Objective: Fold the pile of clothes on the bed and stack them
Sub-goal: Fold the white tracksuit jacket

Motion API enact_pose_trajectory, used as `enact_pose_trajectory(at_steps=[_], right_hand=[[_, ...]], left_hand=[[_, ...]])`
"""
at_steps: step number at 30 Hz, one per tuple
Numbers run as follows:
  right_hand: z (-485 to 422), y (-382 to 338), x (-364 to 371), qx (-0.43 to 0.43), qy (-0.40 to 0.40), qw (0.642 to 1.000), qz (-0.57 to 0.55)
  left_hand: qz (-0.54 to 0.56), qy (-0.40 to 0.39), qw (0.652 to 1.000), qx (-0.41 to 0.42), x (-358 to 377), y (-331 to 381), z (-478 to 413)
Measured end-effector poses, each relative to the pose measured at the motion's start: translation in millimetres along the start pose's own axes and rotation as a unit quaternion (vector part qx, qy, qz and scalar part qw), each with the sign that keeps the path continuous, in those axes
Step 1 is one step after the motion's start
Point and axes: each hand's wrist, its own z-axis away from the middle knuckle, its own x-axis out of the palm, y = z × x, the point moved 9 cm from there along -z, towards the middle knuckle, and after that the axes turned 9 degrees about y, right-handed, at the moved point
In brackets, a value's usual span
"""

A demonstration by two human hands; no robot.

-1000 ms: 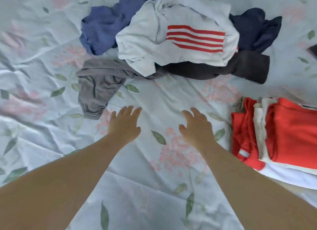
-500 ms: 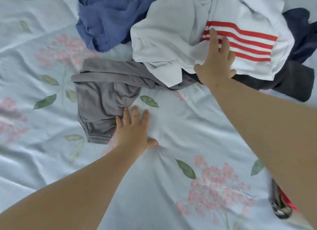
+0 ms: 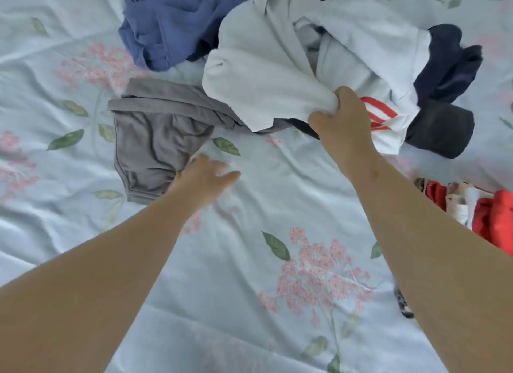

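- Two hands reach out over a bed sheet (image 3: 222, 289) that is pale blue with pink flowers and green leaves.
- The right hand (image 3: 342, 119) is closed tight on a bunch of the white shirt (image 3: 263, 89), with its fingers curled round the cloth.
- The white shirt has red stripes. It lies on top of the pile of clothes (image 3: 305, 53) at the far side of the bed.
- The left hand (image 3: 204, 175) is blurry. Its fingers look stretched out flat, right at the near edge of the grey cloth (image 3: 155, 139). I cannot tell if they touch it.
- The grey cloth lies crumpled on the sheet, with one end tucked under the white shirt.
- A blue cloth (image 3: 172, 25) lies at the far left of the pile, touching the shirt.
- A dark blue cloth (image 3: 447, 64) and a black cloth (image 3: 441, 131) lie on the right side of the shirt.
- A folded stack (image 3: 494, 217) of red and white clothes sits at the right edge, apart from the pile.
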Motion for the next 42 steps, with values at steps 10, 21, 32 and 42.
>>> enact_pose_trajectory(at_steps=[10, 21, 32, 42], right_hand=[[135.6, -38.6, -105.9, 0.011, -0.095, 0.989, -0.109], [231.4, -47.4, -221.6, 0.100, -0.122, 0.970, -0.187], [252.6, -109.8, -309.9, 0.039, -0.088, 0.966, -0.238], [216.2, -211.0, -384.1, 0.000, -0.039, 0.917, -0.398]], left_hand=[[0.727, -0.085, 0.652, -0.197, -28.6, 106.9, 130.2], [0.697, 0.057, 0.694, -0.170, -89.5, 116.1, 301.2], [0.708, 0.144, 0.684, -0.106, -161.2, 141.0, 407.5], [0.679, 0.198, 0.701, 0.088, -297.4, 208.6, 449.5]])
